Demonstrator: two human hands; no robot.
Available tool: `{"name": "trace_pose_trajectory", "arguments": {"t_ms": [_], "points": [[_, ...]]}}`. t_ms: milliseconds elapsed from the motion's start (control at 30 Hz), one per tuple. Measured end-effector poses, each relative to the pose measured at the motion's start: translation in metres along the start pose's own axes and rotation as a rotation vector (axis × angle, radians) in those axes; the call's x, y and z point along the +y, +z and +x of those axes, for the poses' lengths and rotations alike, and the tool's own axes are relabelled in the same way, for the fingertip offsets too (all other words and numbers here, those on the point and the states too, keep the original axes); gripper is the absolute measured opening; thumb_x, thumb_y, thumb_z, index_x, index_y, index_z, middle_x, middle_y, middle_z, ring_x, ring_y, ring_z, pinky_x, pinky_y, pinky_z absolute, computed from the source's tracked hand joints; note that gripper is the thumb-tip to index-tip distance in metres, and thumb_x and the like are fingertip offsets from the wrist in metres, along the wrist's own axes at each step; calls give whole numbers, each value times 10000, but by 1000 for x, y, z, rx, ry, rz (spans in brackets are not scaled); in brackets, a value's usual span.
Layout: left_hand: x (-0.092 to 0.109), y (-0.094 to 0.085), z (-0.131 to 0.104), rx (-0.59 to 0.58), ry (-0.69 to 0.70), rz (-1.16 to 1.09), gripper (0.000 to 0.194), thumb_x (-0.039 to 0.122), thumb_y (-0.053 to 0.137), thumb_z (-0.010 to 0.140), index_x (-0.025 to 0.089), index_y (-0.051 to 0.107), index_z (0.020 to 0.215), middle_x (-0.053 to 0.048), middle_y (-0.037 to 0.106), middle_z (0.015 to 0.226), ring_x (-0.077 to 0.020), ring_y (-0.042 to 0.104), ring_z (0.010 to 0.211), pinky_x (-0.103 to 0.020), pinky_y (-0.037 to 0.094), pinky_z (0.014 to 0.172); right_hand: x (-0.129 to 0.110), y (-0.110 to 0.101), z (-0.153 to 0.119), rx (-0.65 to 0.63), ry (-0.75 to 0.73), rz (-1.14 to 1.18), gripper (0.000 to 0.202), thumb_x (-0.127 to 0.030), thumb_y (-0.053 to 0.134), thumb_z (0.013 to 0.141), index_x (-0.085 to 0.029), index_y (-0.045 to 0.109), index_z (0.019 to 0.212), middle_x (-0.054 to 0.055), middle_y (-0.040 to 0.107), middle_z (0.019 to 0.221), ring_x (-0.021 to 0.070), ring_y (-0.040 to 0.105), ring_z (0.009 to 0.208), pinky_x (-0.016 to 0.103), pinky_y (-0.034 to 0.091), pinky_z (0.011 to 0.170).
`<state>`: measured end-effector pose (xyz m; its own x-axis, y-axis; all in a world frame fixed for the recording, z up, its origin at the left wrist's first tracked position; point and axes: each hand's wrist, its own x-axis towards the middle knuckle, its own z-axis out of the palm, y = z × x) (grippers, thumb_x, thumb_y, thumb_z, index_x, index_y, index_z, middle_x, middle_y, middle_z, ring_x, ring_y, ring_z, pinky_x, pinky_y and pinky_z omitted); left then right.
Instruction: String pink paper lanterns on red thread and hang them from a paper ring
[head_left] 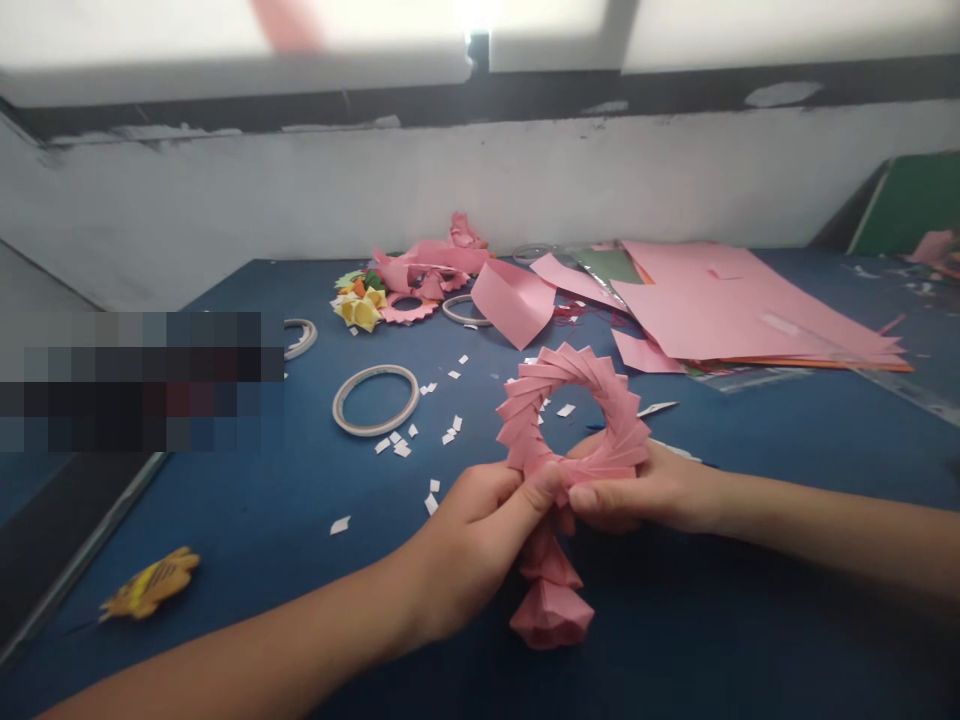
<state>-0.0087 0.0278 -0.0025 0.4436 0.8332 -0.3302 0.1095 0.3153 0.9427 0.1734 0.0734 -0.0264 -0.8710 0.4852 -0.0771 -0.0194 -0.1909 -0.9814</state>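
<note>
A ring of folded pink paper (622, 425) with a toothed outer edge is held upright over the blue table. My left hand (476, 545) pinches its lower left part, thumb on the front. My right hand (656, 485) grips the lower right part, its thumb close to the left one. Below the hands hangs a folded pink paper piece (553, 612) with a faceted end; how it joins the ring is hidden by the fingers. Behind the right hand, scissors (661, 409) are partly visible.
Tape rolls (376, 428) and white paper scraps (402, 449) lie left of the ring. Pink sheets (720, 305) are stacked at the back right. Folded yellow paper (360, 309) and pink pieces sit at the back. A yellow-brown figure (154, 583) lies front left.
</note>
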Motion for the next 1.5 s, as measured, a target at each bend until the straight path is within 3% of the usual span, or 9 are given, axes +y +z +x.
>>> {"name": "trace_pose_trajectory", "arguments": {"t_ms": [333,500,733,900,1133,1333,1500], "points": [[-4,-2,-2,-19,74,-20,457,546,504,840,150,507,612,38,477,521,-68,408,474,-181,333,468,-4,1,-1,6,-5,-13,270,-353,591,877,-104,596,775,-68,353,564,40,263,491,195,171,422],[-3,0,-1,-13,31,-51,456,560,519,825,153,506,620,42,466,494,-70,412,454,-184,334,460,-5,2,-1,-10,13,23,259,-360,594,873,-114,574,793,-82,298,560,36,248,472,190,173,410],[-1,1,-1,-4,20,-71,476,589,541,790,160,502,587,25,480,483,-88,430,446,-204,303,446,1,1,-1,1,17,19,297,-399,583,874,-115,574,789,-78,349,533,34,263,439,182,192,381],[1,-2,0,88,97,-35,504,574,530,801,162,466,516,50,378,451,-72,307,431,-228,221,442,3,4,0,59,8,-18,367,-442,578,869,-120,518,704,-65,406,516,33,345,438,173,253,393],[1,-8,6,165,153,-59,499,580,488,828,140,565,604,48,370,461,-86,313,471,-239,215,475,-2,8,3,98,27,-26,290,-406,592,869,-130,526,931,-71,448,591,28,376,446,151,299,394],[3,-9,5,233,172,-64,492,567,449,857,147,562,627,46,378,465,-97,351,477,-239,259,491,-5,9,0,79,99,-52,315,-418,584,870,-117,535,791,-38,505,606,22,392,443,154,289,398],[3,-15,6,378,241,96,453,537,487,851,157,531,608,30,417,526,-106,363,509,-244,275,491,-7,10,0,90,123,-56,325,-433,590,862,-124,532,779,-36,517,614,24,403,455,151,297,407]]}}
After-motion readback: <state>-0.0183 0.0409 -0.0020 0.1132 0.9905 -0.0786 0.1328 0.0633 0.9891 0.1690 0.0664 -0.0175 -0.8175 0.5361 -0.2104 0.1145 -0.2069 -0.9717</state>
